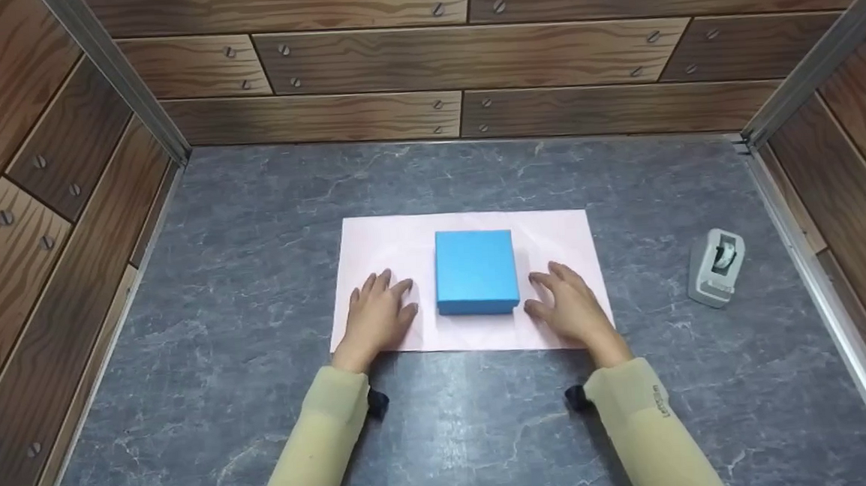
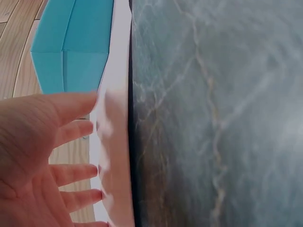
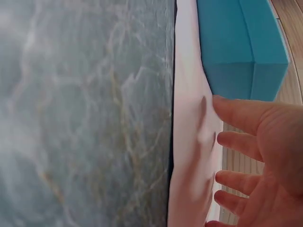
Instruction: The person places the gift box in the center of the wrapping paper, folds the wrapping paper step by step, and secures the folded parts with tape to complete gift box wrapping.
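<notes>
A blue lidded box [image 1: 476, 270] sits near the middle of a pale pink sheet of paper [image 1: 402, 233] on the table. To the left of the box, my left hand [image 1: 377, 314] rests on the paper with its fingers spread. My right hand [image 1: 571, 306] lies likewise on the paper at the right. Neither hand touches the box in the head view. In the left wrist view the fingertips meet the pink paper [image 2: 116, 142], with the box [image 2: 71, 47] beyond the thumb. The right wrist view shows the same for the right fingertips and the box [image 3: 241, 52].
A grey tape dispenser [image 1: 716, 267] stands on the marbled table [image 1: 255, 284], right of the paper. Wood-patterned panels [image 1: 467, 60] enclose the table at the back and both sides, with metal edging [image 1: 829, 324] along the right.
</notes>
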Available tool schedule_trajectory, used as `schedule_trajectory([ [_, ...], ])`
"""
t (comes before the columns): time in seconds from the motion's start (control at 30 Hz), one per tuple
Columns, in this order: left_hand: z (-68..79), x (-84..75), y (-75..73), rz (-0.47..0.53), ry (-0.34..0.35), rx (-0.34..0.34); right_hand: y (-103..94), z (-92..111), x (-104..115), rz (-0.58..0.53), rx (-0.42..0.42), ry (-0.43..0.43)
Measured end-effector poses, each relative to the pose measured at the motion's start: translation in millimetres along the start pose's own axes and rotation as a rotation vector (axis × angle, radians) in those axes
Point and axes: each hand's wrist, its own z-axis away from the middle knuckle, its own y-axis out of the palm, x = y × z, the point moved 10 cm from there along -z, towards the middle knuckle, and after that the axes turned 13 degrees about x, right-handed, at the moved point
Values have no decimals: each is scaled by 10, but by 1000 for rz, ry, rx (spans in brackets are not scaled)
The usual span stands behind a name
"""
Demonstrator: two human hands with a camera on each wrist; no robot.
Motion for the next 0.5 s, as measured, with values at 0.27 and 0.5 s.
schedule_trajectory([
  [0.27, 58, -207, -142, 208, 140, -129, -40, 115, 157, -257, -75, -152],
  [0.5, 52, -396, -66, 248, 240, -81, 53, 146, 324, -322, -45, -244],
])
